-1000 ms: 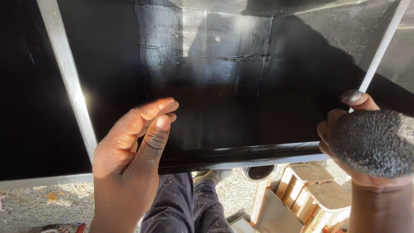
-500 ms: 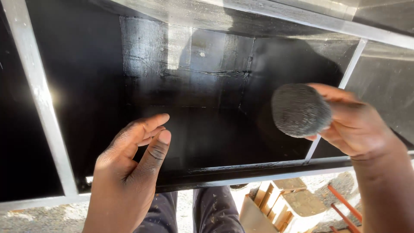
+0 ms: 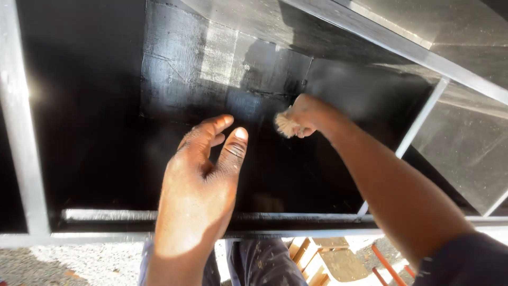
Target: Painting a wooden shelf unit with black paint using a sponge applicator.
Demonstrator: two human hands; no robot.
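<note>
Right hand (image 3: 302, 114) reaches deep into black-painted box (image 3: 174, 79), fingers pinched shut on pale fibrous wad (image 3: 286, 125), wad touching back wall. Left hand (image 3: 203, 175) nearer camera, empty, fingers spread, hovering just left of wad, above metal frame rail (image 3: 106, 216).

We see a pale, frayed wad (image 3: 286, 125) clutched in the right hand (image 3: 307, 115), its tan fibres poking out past the fingers; it is pressed against the glossy black back wall of a box-like compartment (image 3: 211, 63), near the wall's right edge; the black surface shines wet, shows seams and patches, and is framed by grey metal bars (image 3: 18, 132).
</note>
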